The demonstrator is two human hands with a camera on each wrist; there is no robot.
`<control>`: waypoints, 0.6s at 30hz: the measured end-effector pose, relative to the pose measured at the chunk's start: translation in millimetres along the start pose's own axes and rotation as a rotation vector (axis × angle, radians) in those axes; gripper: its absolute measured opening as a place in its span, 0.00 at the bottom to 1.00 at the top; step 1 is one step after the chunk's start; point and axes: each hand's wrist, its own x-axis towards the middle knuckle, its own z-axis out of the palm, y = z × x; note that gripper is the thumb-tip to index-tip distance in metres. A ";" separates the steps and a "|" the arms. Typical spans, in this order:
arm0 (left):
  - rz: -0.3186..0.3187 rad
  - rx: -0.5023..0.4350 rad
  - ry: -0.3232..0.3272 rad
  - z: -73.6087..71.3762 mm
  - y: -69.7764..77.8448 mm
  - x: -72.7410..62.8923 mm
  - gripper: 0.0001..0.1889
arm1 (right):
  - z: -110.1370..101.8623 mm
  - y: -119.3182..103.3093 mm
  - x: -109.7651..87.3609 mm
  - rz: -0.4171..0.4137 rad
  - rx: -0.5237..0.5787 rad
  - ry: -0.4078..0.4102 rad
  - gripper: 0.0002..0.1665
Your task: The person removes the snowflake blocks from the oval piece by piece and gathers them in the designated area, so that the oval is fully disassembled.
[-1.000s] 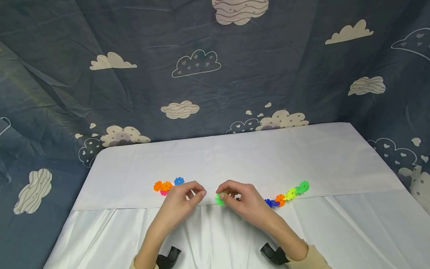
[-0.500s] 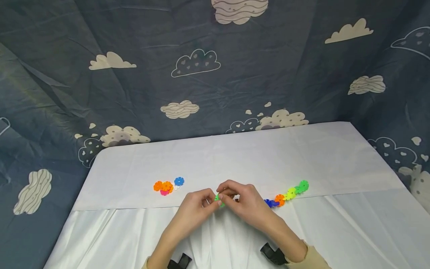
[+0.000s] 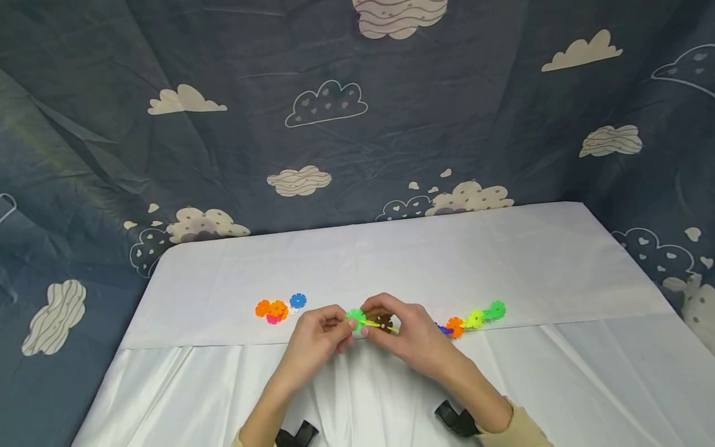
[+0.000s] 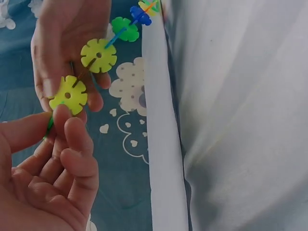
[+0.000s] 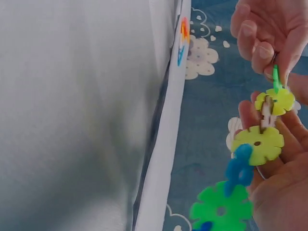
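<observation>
My left hand [image 3: 315,338] pinches a green notched flower disc [image 3: 355,319] between thumb and forefinger. This disc is joined edge-on to a yellow disc [image 4: 68,95], the near part of a linked chain. Behind the yellow disc come a brown disc [image 3: 383,322], another yellow disc [image 5: 258,145], a blue disc [image 5: 239,166] and a larger-looking green disc [image 5: 221,207]. Around this stretch my right hand [image 3: 416,341] has its thumb and forefinger apart, with its fingers beside the chain. Past that hand the chain continues through blue, orange [image 3: 455,327], yellow and green discs; part is hidden behind the hand.
Loose orange discs [image 3: 277,309], a pink one [image 3: 273,320] and a blue one [image 3: 298,300] lie left on the white-covered table [image 3: 424,261], with a whitish piece beside the blue. A dark cloud-patterned cloth [image 3: 234,149] hangs behind the table.
My left hand came right to the green disc and pinched it, then drew slightly back left. The chain shifted left, exposing the brown disc. My right thumb and forefinger have spread apart.
</observation>
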 end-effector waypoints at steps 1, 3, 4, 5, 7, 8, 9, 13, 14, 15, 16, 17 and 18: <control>-0.009 -0.028 0.005 -0.9 0.1 0.2 0.13 | -0.2 0.0 0.0 -0.002 -0.004 0.002 0.17; -0.021 -0.072 0.010 -2.0 -0.1 1.1 0.12 | -0.2 0.8 0.4 -0.023 -0.017 0.018 0.17; -0.025 -0.092 0.011 -2.2 -0.4 1.4 0.11 | 0.1 1.3 0.7 -0.036 -0.023 0.030 0.16; -0.028 -0.108 0.013 -2.2 -0.6 1.8 0.11 | 0.2 2.0 0.8 -0.048 -0.026 0.043 0.15; -0.027 -0.131 0.008 -1.5 -1.2 2.2 0.10 | 0.5 3.5 1.1 -0.073 -0.023 0.067 0.13; -0.028 -0.143 0.003 -1.0 -1.3 2.3 0.10 | 0.5 4.1 1.2 -0.085 -0.020 0.076 0.12; -0.029 -0.150 -0.004 -0.5 -1.5 2.3 0.10 | 0.4 4.8 1.1 -0.096 -0.015 0.082 0.11; -0.036 -0.165 -0.040 1.6 -1.6 2.0 0.11 | 0.5 6.6 1.2 -0.138 0.006 0.076 0.08; -0.038 -0.163 -0.045 2.1 -1.7 1.9 0.11 | 0.6 6.8 1.1 -0.146 0.007 0.074 0.08; -0.038 -0.160 -0.048 2.5 -1.9 2.0 0.12 | 0.8 6.9 1.0 -0.152 0.007 0.073 0.08; -0.036 -0.157 -0.048 2.8 -2.1 2.0 0.12 | 1.0 6.7 1.0 -0.158 0.008 0.073 0.08; -0.035 -0.152 -0.045 3.2 -2.3 2.0 0.12 | 1.2 6.5 0.8 -0.160 0.009 0.074 0.08; -0.033 -0.148 -0.041 3.5 -2.4 2.0 0.12 | 1.5 6.0 0.9 -0.162 0.012 0.076 0.08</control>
